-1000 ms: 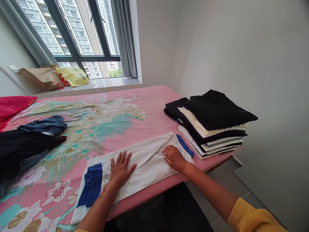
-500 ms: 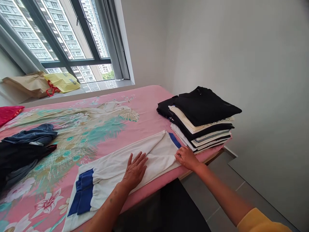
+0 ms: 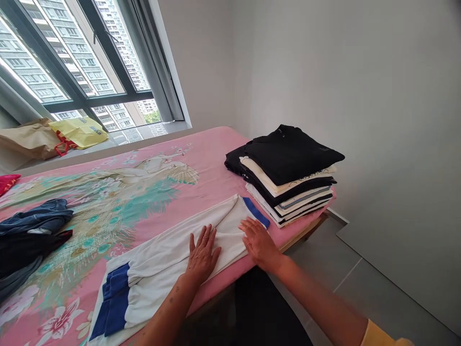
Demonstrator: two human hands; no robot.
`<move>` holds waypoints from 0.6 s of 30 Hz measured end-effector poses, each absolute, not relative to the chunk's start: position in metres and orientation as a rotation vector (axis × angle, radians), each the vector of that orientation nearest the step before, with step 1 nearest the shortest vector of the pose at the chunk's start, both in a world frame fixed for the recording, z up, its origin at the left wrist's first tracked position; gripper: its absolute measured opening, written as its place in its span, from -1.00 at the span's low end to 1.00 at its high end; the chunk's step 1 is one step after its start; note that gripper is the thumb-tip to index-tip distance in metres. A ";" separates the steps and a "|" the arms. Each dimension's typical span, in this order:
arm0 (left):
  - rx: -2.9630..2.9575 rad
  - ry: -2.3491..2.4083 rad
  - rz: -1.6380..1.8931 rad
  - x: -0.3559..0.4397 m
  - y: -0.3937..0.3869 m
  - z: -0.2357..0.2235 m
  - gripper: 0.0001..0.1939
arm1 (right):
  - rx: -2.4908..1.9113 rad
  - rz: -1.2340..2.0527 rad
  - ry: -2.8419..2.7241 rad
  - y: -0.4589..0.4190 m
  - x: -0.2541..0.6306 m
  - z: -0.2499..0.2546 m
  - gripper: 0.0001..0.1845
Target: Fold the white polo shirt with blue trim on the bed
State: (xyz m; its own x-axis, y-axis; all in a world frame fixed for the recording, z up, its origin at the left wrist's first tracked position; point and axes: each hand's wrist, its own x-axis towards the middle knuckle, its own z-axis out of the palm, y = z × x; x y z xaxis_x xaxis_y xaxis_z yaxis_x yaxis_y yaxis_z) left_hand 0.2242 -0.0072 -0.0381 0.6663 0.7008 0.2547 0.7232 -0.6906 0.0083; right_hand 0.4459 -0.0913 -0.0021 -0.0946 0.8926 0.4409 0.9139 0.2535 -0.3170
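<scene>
A white garment with blue bands [image 3: 162,254] lies folded lengthwise along the near edge of the bed. Its blue collar-like band is at the right end and blue cuffs are at the left end. My left hand [image 3: 203,252] rests flat on the middle of the cloth, fingers spread. Over the right part, just short of the blue band, is my right hand [image 3: 260,242], its fingers stretched out and holding nothing. Whether its palm presses on the fabric I cannot tell.
Beyond my right hand stands a stack of folded clothes [image 3: 288,178], black on top, at the bed corner. Dark crumpled clothes [image 3: 36,230] lie at left on the pink patterned bedsheet [image 3: 212,158]. Paper bag [image 3: 32,139] and yellow bag [image 3: 81,132] sit on the windowsill.
My right hand has let go of the garment's edge by the blue band and moved slightly left onto the cloth, fingers extended. My left hand stays on the garment. The view has turned slightly right.
</scene>
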 end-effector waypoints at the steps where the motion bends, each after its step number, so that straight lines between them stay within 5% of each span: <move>1: -2.757 -1.234 -0.352 0.227 -0.009 -0.039 -0.44 | -1.587 -0.034 -2.076 -0.093 0.435 -0.005 -0.55; 8: -2.765 -1.358 -0.237 0.227 -0.014 -0.049 -0.40 | -2.044 0.142 -2.096 -0.106 0.451 -0.063 -0.22; 18: -2.779 -1.355 -0.258 0.228 -0.016 -0.048 -0.31 | -1.861 0.038 -2.105 -0.104 0.412 -0.032 -0.35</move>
State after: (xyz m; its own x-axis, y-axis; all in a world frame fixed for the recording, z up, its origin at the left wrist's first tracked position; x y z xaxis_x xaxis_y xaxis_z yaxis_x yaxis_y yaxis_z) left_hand 0.2278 -0.0157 -0.0479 0.6049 0.7788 0.1660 0.7854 -0.6179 0.0374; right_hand 0.4120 -0.1037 -0.0318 -0.0920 0.9697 0.2265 0.9607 0.1463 -0.2358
